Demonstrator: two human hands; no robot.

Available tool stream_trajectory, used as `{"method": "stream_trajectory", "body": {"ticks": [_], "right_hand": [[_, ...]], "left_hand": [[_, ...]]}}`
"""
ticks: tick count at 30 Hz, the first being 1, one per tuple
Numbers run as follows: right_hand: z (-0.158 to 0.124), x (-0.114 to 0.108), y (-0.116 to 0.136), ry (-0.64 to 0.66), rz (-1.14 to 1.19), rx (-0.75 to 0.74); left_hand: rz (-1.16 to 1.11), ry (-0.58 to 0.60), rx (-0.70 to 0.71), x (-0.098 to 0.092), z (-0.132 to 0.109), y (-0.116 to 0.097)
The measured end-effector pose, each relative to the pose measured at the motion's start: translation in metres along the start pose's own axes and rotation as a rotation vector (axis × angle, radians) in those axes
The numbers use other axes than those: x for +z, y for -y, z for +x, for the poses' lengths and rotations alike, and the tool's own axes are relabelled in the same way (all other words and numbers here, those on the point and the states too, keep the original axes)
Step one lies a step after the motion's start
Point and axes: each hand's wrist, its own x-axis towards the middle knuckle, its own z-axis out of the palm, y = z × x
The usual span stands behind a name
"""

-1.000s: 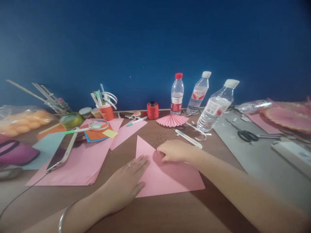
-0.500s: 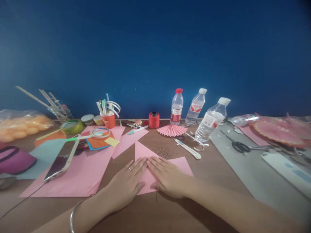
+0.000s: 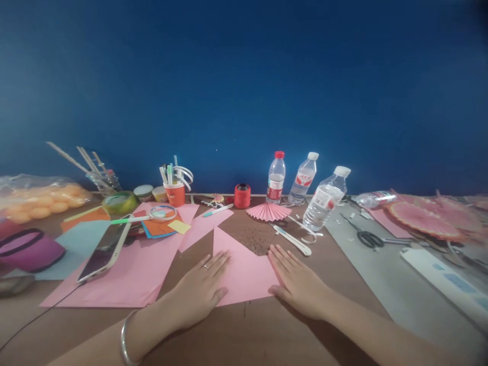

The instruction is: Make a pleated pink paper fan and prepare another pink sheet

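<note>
A folded pink paper sheet [image 3: 241,269] lies on the brown table [image 3: 251,335] in front of me, with one pointed corner toward the wall. My left hand [image 3: 198,290] lies flat on its left edge, fingers stretched out, a ring on one finger and a bangle on the wrist. My right hand [image 3: 299,279] rests flat at the sheet's right edge, fingers spread. Neither hand holds anything.
A stack of pink paper [image 3: 125,274] with a phone [image 3: 102,249] lies left. Behind: a cup of pens [image 3: 175,190], red thread spool [image 3: 242,195], pink pleated fan [image 3: 269,211], three water bottles [image 3: 322,201], a craft knife [image 3: 292,238]. Scissors [image 3: 366,236] lie on a grey mat at right.
My right hand has slid from the sheet's top, across its middle, out to its right edge, flattening the folded paper. The left hand stayed put. The view tilted upward.
</note>
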Motion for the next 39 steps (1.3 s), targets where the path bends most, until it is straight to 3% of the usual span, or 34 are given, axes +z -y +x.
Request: {"method": "stream_trajectory", "body": {"ticks": [7, 13, 19, 25, 33, 36, 39], "right_hand": [[-0.002, -0.002, -0.001, -0.070, -0.072, 0.174], [0.037, -0.018, 0.021, -0.134, -0.022, -0.015], [0.060, -0.010, 0.050, -0.035, 0.099, -0.176], [0.059, -0.005, 0.049, 0.024, 0.118, -0.154], [0.061, -0.009, 0.051, 0.045, 0.123, -0.159], [0.061, -0.010, 0.051, 0.049, 0.128, -0.155], [0.061, -0.009, 0.049, 0.031, 0.148, -0.161]], "left_hand": [[-0.011, -0.090, -0.016, -0.015, 0.024, 0.005], [0.043, -0.195, -0.128, 0.000, 0.058, 0.010], [0.051, -0.200, -0.144, 0.021, 0.059, 0.013], [0.021, -0.168, -0.189, 0.012, 0.058, 0.014], [0.068, -0.142, -0.286, 0.004, 0.068, 0.036], [0.071, -0.138, -0.205, 0.003, 0.064, 0.031], [0.069, -0.107, 0.005, 0.006, 0.053, 0.019]]}}
